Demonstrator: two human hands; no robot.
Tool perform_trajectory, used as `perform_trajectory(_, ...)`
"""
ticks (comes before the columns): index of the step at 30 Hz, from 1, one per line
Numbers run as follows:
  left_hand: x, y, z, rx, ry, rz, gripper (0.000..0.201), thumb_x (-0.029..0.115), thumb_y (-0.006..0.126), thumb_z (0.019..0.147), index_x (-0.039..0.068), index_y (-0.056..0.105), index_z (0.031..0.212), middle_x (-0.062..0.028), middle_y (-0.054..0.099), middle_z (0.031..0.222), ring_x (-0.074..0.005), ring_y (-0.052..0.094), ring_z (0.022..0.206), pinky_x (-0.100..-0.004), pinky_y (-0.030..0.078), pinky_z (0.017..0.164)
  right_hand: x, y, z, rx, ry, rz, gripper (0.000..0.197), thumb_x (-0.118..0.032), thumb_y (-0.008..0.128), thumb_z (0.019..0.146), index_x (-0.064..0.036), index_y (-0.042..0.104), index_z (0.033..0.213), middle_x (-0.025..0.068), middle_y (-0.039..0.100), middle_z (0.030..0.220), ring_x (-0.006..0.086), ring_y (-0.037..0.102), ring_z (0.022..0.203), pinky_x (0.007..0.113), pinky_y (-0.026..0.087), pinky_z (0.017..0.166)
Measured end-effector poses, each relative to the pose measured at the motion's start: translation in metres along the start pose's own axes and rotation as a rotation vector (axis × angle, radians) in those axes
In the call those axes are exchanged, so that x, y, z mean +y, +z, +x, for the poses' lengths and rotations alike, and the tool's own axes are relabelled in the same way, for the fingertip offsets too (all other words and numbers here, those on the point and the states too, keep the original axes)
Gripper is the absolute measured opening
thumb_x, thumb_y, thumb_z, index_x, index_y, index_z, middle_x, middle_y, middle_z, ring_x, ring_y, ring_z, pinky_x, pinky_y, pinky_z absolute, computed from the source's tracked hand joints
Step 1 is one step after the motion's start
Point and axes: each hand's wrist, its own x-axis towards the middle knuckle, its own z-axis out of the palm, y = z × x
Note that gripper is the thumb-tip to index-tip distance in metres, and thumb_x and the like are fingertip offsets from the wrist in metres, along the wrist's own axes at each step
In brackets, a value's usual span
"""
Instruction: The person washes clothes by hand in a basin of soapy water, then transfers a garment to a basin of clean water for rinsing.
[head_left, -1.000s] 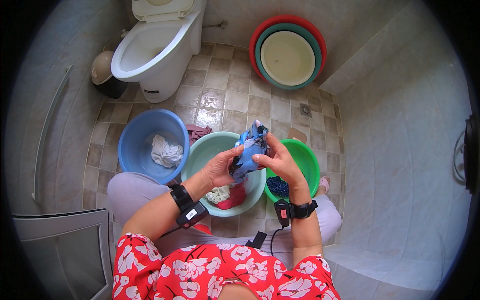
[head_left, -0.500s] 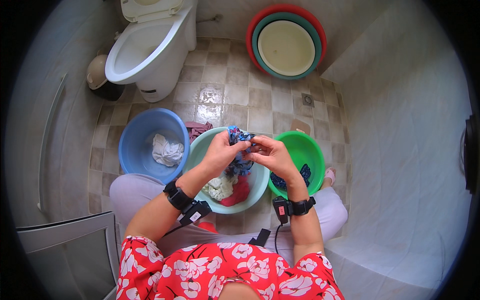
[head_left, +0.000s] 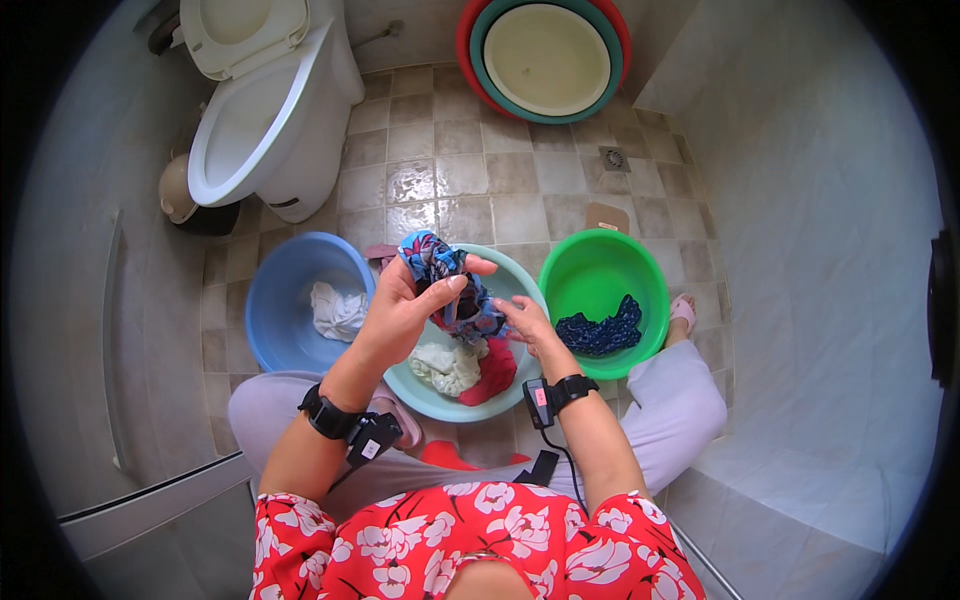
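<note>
A crumpled blue garment [head_left: 432,256] with a red and black pattern hangs over the pale mint basin [head_left: 432,404]. Its upper part is gripped by my left hand [head_left: 402,312], with the thumb and index finger stretched along it. Lower down, my right hand [head_left: 528,322] pinches the garment's edge with its fingertips. Inside the mint basin, below the garment, lie a cream-white cloth [head_left: 445,370] and a red cloth [head_left: 491,374].
On the left, a blue basin [head_left: 262,300] holds a white cloth [head_left: 338,312]. A green basin [head_left: 610,262] at right holds a dark blue spotted cloth [head_left: 602,330]. Beyond are a toilet [head_left: 290,150], a bin [head_left: 178,190], stacked basins [head_left: 548,62] and a floor drain [head_left: 614,159].
The patterned garment has moved left and spread out more. My hands, close together before, are now farther apart, with the right one lower. The view has shifted slightly.
</note>
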Motion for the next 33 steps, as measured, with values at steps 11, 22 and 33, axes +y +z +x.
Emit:
perform_trajectory(11, -0.028, -0.031, 0.002, 0.151, -0.185, 0.050, 0.006, 0.008, 0.057, 0.089, 0.003, 0.057, 0.089, -0.0082, 0.067, 0.077, -0.0082, 0.054, 0.061, -0.0218, 0.044, 0.058, -0.027, -0.027, -0.010, -0.310, -0.251, 0.372, 0.019, -0.018, 0.069, 0.086, -0.0095, 0.062, 0.101, -0.0036, 0.064, 0.088, 0.0046, 0.056, 0.080, 0.020, 0.043, 0.070)
perform_trajectory(22, -0.087, -0.057, -0.006, 0.313, -0.668, -0.145, 0.019, 0.012, 0.078, 0.074, 0.008, 0.064, 0.086, 0.0054, 0.059, 0.068, -0.0038, 0.044, 0.047, -0.0189, 0.033, 0.043, -0.078, -0.049, -0.054, -0.673, -0.461, 0.574, 0.018, -0.012, 0.053, 0.095, -0.0148, 0.059, 0.112, 0.0031, 0.064, 0.107, 0.0161, 0.059, 0.102, 0.038, 0.045, 0.093)
perform_trajectory(33, -0.071, -0.030, -0.005, 0.076, -0.445, -0.316, 0.025, 0.023, 0.070, 0.082, 0.007, 0.065, 0.100, -0.0006, 0.067, 0.093, -0.0109, 0.060, 0.086, -0.0270, 0.047, 0.079, -0.102, -0.032, -0.089, -0.614, -0.552, 0.305, 0.018, -0.009, 0.059, 0.091, -0.0047, 0.061, 0.108, 0.0026, 0.065, 0.102, 0.0119, 0.057, 0.098, 0.029, 0.045, 0.088)
